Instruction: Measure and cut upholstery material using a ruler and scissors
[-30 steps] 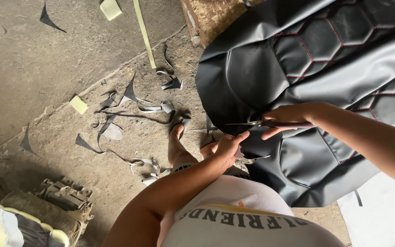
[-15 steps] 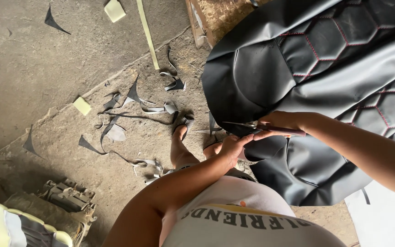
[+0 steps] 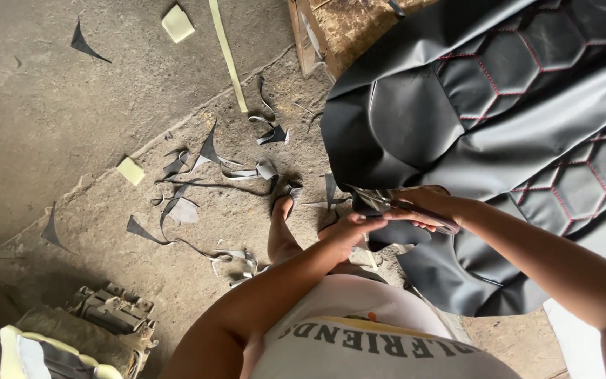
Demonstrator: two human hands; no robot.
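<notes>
The right hand (image 3: pixel 422 207) is closed around a pair of scissors (image 3: pixel 394 207), whose dark handle is gripped in the fingers while the blades point toward the person's left, along the lower edge of the black seat cover (image 3: pixel 471 140). The left hand (image 3: pixel 348 228) is held just beside the blade tips, its fingers pinched together on the cover's edge, though what exactly is pinched cannot be made out. Both hands are thus met at one spot on the hem, the right one lying over the cover and the left one coming in from the floor side.

The cover is draped down from a wooden surface (image 3: pixel 348 28) at the top of the view; its long axis runs from upper right to lower left, with quilted hexagon panels stitched in red. The hem being worked lies nearest the left hand.

On the concrete floor (image 3: pixel 71 126) beyond, dark offcuts (image 3: pixel 205 151) are scattered, together with small yellow foam pieces (image 3: pixel 177 23) and a long yellow strip (image 3: pixel 227 52). A foot in a sandal (image 3: pixel 282 224) is seen below the hands.
</notes>
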